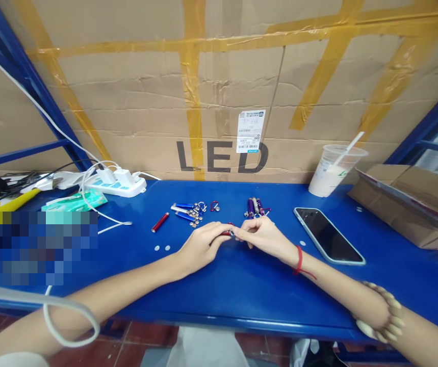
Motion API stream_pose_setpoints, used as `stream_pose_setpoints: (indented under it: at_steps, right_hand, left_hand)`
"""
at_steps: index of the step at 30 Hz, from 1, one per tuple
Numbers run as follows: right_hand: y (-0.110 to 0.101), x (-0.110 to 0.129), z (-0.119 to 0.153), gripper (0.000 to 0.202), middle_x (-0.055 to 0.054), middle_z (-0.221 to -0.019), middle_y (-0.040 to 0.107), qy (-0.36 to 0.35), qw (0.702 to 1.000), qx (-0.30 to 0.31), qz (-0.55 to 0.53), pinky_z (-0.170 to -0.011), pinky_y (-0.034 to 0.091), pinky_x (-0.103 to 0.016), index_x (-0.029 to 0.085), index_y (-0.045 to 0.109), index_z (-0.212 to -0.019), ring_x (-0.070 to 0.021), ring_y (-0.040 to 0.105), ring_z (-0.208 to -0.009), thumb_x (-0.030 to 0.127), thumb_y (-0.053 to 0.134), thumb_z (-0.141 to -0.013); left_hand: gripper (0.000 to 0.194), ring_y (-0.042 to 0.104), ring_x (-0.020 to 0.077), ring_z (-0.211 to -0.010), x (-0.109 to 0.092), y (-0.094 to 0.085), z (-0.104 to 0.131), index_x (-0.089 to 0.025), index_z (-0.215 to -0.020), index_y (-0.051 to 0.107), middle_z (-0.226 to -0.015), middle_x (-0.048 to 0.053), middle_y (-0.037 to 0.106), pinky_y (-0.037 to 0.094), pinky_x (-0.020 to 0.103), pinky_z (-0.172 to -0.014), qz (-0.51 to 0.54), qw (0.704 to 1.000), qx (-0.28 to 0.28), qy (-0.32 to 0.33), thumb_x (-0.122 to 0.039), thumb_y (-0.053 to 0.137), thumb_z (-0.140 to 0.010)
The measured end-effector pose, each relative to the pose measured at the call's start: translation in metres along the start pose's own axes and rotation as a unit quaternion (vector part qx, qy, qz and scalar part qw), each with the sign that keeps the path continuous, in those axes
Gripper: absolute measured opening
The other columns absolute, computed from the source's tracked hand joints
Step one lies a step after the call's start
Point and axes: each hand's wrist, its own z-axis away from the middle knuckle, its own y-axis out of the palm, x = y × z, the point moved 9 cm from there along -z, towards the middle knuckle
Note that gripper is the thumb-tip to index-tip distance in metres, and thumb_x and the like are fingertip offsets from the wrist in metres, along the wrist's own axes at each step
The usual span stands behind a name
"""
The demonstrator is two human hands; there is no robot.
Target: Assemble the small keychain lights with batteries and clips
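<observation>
Left hand [203, 247]: fingers and thumb closed round a small red metal tube [226, 233], low over the table's middle.
Right hand [266, 237]: here too a pinch, thumb and forefinger at the tube's silvery end, fingertips partly hidden; red string bracelet [299, 260] on the wrist.
Blue table [241, 290]: and under both hands it runs, two pale discs [162, 248] lying just left of the left hand.
Smartphone [329, 236]: dark screen up, right of the right hand.
Loose red tube [160, 223]: alone, lying slantwise.
Blue tubes [185, 215]: bunched with silvery button cells [192, 224], a red carabiner [214, 206] beside them.
Purple tubes [251, 206]: side by side, just beyond the right hand.
Open cardboard box [406, 204]: far right, flaps up, contents unclear.
Clear plastic cup [324, 176]: pale drink inside, white straw leaning out, green print too small to read.
Power strip [136, 187]: back left, white plugs seated in it.
Large carton [134, 122]: across the back, "LED" in bold black capitals, brown tape crossing.
Shipping label [250, 131]: white, barcoded, stuck above the "D", fine print illegible.
</observation>
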Motion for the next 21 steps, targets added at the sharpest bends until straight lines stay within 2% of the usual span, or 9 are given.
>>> stream_pose_setpoints:
  at_steps: [6,11,15,21]
  right_hand:
    - [-0.017,0.023,0.004,0.033,-0.002,-0.059,0.061,-0.116,0.988,-0.085,0.052,-0.042,0.039,-0.020,0.013,0.064,-0.066,-0.0071,0.048,-0.043,0.045,0.061,-0.074]
    - [-0.026,0.047,0.014,0.022,-0.003,-0.074,0.064,-0.226,0.959,-0.139,0.100,-0.046,0.044,-0.020,0.016,0.069,-0.080,-0.0066,0.051,-0.047,0.037,0.066,-0.073]
    - [-0.022,0.052,0.018,0.021,-0.003,-0.076,0.063,-0.270,0.944,-0.137,0.135,-0.051,0.046,-0.021,0.017,0.070,-0.084,-0.0069,0.050,-0.051,0.036,0.067,-0.073]
    - [-0.017,0.049,0.017,0.023,-0.004,-0.079,0.065,-0.274,0.939,-0.120,0.169,-0.053,0.046,-0.022,0.019,0.071,-0.085,-0.0081,0.052,-0.054,0.039,0.065,-0.075]
  left_hand:
    - [0.022,0.061,0.0138,-0.085,0.007,-0.002,-0.004,-0.018,-0.101,0.058,-0.095,0.005,0.066,0.048,0.024,-0.079,0.027,0.999,-0.001,-0.047,-0.021,0.040,-0.089]
    - [0.020,0.061,0.0141,-0.084,0.012,-0.004,-0.006,-0.018,-0.098,0.058,-0.094,0.004,0.066,0.048,0.024,-0.079,0.037,0.997,-0.008,-0.065,-0.021,0.041,-0.089]
    - [0.019,0.061,0.0144,-0.086,0.013,-0.001,-0.005,-0.018,-0.098,0.059,-0.096,0.004,0.066,0.048,0.025,-0.081,0.043,0.997,0.002,-0.068,-0.023,0.043,-0.089]
    - [0.018,0.061,0.0133,-0.084,0.013,0.002,-0.005,-0.017,-0.097,0.059,-0.093,0.004,0.066,0.048,0.023,-0.078,0.042,0.997,0.013,-0.059,-0.021,0.043,-0.089]
